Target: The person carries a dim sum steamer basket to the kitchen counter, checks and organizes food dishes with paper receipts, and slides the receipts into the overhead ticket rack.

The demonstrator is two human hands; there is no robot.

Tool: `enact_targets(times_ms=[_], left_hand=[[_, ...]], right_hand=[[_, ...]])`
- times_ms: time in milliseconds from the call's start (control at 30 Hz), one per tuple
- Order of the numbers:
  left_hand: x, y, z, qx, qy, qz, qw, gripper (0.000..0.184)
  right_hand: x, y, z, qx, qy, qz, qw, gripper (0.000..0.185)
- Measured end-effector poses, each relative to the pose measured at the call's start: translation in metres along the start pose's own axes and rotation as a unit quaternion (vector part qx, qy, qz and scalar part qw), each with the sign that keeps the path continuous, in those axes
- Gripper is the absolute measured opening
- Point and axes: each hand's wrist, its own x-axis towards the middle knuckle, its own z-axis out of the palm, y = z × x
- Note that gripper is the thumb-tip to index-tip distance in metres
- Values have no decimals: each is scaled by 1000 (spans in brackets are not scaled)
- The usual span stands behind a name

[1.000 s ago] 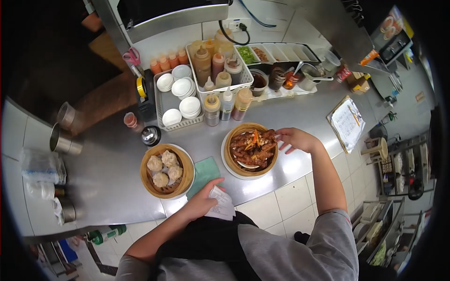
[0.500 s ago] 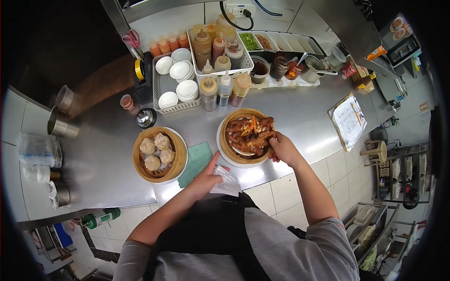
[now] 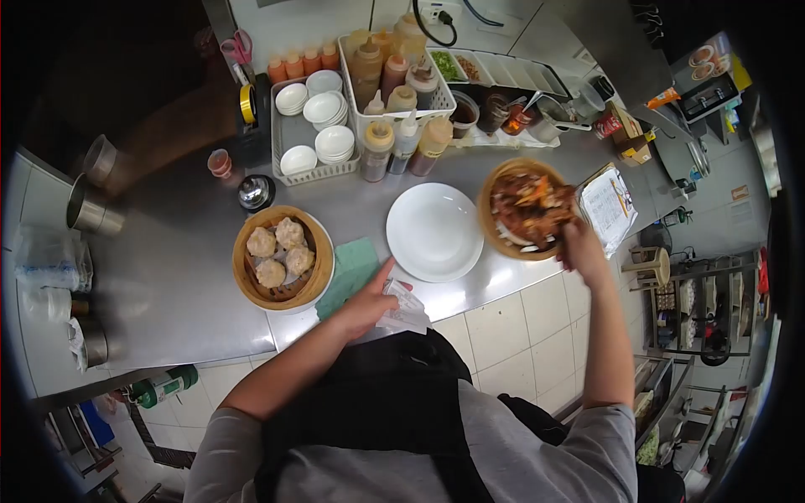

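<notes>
My right hand [image 3: 581,249] grips the right edge of a bamboo steamer [image 3: 492,220] heaped with brown glazed food, to the right of a bare white plate [image 3: 434,232]. The steamer is slightly blurred. In my left hand [image 3: 369,303] is a paper slip [image 3: 405,310], pinched below the thumb, with the index finger pointing toward the plate. Beside that hand lies a green cloth [image 3: 355,267]. Farther left, a second bamboo steamer [image 3: 243,267] holds several dumplings and rests on another white plate [image 3: 325,289].
Behind are a grey basket of small white dishes [image 3: 317,178], a white basket of sauce bottles [image 3: 444,106] and a tray of toppings [image 3: 503,75]. A metal bell [image 3: 256,193] stands at the left, a clipboard [image 3: 607,208] at the right.
My right hand has taken hold of the steamer with the brown food and moved it right, off its white plate. My left hand keeps the paper slip.
</notes>
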Motion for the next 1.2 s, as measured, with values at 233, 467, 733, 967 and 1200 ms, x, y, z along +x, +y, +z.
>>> enact_targets(times_ms=[233,467,733,967,1200], left_hand=[[8,5,10,-18,20,-6,1000,94],[19,7,46,-67,91,13,993,95],[27,-3,79,-95,205,47,973,92],[26,-16,93,-83,235,75,966,90],[27,-11,90,-59,231,56,969,89]], right_hand=[[14,3,108,92,-174,-2,980,41],[96,3,42,63,-339,-11,938,57],[352,-24,-52,-300,289,-441,795,24],[387,-25,-62,-467,197,-282,814,35],[360,-41,-33,-554,133,-394,721,28]])
